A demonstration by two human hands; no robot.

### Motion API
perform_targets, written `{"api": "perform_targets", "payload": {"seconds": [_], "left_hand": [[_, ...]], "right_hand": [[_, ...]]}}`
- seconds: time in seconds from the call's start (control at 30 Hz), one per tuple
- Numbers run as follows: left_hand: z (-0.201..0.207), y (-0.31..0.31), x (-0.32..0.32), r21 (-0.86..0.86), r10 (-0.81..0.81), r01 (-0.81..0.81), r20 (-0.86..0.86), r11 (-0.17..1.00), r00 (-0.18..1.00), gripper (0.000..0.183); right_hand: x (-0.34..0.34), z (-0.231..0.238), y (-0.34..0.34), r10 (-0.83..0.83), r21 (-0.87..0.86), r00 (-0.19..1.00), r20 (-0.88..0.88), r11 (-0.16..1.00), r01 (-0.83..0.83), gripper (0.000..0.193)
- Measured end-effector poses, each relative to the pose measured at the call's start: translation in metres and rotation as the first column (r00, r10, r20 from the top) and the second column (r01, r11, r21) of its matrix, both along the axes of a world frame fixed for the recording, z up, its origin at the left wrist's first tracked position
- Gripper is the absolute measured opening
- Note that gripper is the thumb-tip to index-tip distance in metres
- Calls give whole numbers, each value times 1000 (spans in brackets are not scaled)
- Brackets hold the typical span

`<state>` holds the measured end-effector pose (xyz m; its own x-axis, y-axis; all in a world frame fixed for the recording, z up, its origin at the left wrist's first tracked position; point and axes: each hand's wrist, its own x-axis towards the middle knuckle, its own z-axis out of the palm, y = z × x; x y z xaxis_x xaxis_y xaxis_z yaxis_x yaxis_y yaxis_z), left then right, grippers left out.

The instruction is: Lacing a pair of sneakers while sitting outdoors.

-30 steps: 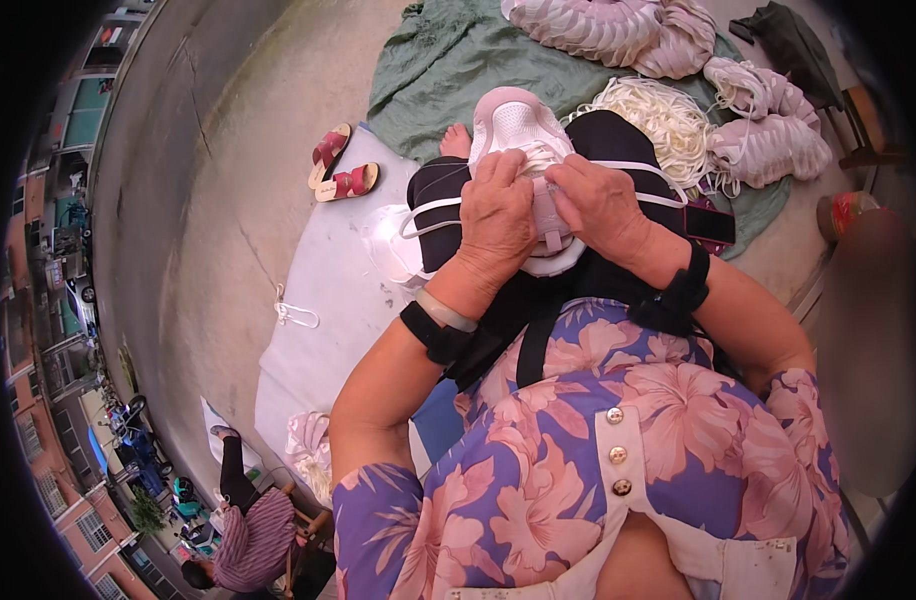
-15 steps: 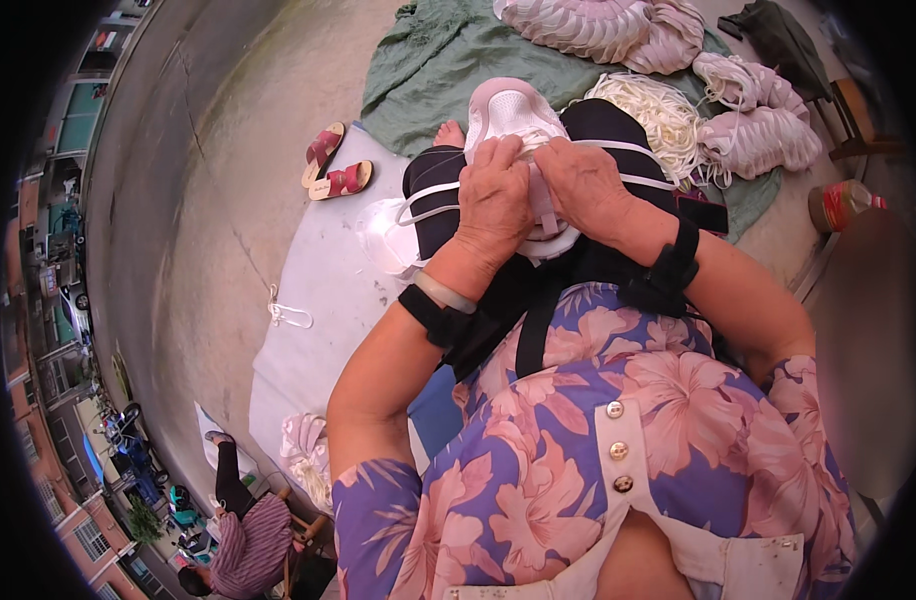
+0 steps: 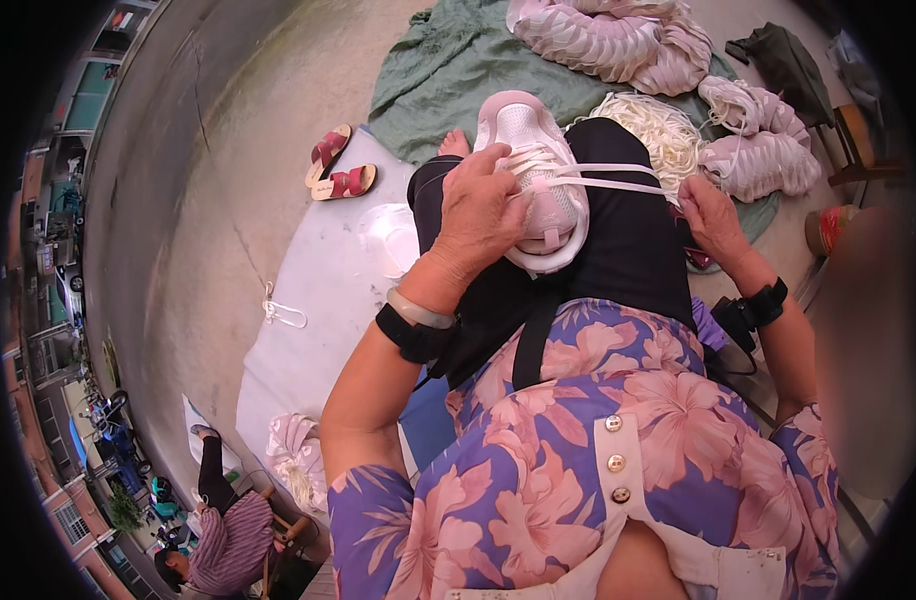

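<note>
A pink and white sneaker rests on my lap between my knees, toe pointing away. My left hand grips its left side, the fingers curled over the edge near the laced part. White shoelaces cross the upper and run out to the right in two strands, pulled fairly straight. At their far end, beyond my right knee, my right hand is closed on them. The left hand's fingertips partly cover the eyelets.
A pile of loose white laces lies on a green cloth, near bundled pink shoe uppers. Red sandals stand on a pale sheet. Another person sits at lower left.
My right hand has moved from the sneaker's upper out to the right, drawing the shoelaces with it. My left hand has stayed on the sneaker's left side; both lace ends now run right.
</note>
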<state>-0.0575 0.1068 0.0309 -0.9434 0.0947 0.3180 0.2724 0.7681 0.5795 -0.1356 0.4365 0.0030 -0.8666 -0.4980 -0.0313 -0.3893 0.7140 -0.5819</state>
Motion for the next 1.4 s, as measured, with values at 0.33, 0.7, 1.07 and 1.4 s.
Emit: {"api": "perform_targets", "payload": {"seconds": [0.33, 0.7, 1.07, 1.4], "left_hand": [[25, -16, 4, -163, -12, 23, 67, 986, 998, 8], [52, -39, -7, 159, -89, 40, 313, 986, 946, 19], [6, -12, -8, 226, 104, -157, 230, 962, 968, 13], [-5, 10, 10, 117, 96, -103, 63, 988, 993, 16]], "right_hand": [[1, 20, -118, 324, 37, 832, -451, 938, -345, 19], [1, 23, -45, 416, 181, 824, -384, 909, -374, 11], [-25, -31, 77, 293, 317, 932, -215, 923, -217, 5], [-5, 29, -92, 280, -312, 941, -189, 892, -328, 29]]}}
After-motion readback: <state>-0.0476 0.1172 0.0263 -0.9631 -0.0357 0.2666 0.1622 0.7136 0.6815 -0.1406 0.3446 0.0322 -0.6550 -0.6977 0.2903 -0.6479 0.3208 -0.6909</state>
